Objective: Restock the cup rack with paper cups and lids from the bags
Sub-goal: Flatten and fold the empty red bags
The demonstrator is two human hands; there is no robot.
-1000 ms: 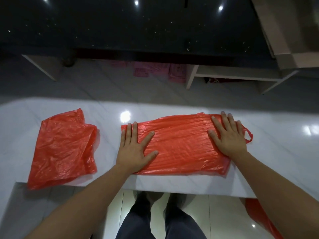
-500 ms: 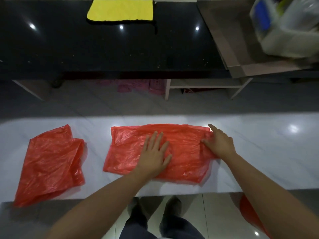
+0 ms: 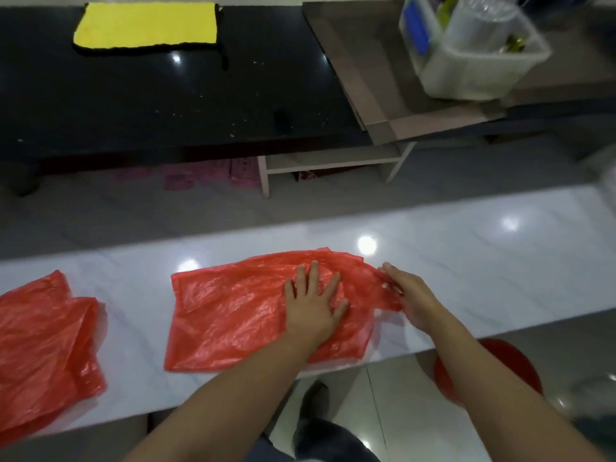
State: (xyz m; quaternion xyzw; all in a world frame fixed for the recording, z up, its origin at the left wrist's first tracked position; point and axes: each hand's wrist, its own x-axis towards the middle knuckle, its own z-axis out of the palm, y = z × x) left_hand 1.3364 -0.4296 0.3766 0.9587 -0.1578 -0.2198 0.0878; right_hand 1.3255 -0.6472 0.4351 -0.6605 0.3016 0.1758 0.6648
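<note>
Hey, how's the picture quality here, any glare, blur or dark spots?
Head view: round lamp glare on the white counter and black counter; the plastic tub at top right is smeared by blur; the far half is dim; wide-angle bending at the edges; the red bag stays fairly sharp.

Both bare forearms reach forward over the red bag (image 3: 233,311). The left hand (image 3: 313,306) lies palm down with fingers spread, pressing flat on the bag's right half. The right hand (image 3: 408,296) sits at the bag's right end, fingers curled and pinching the plastic there.
</note>
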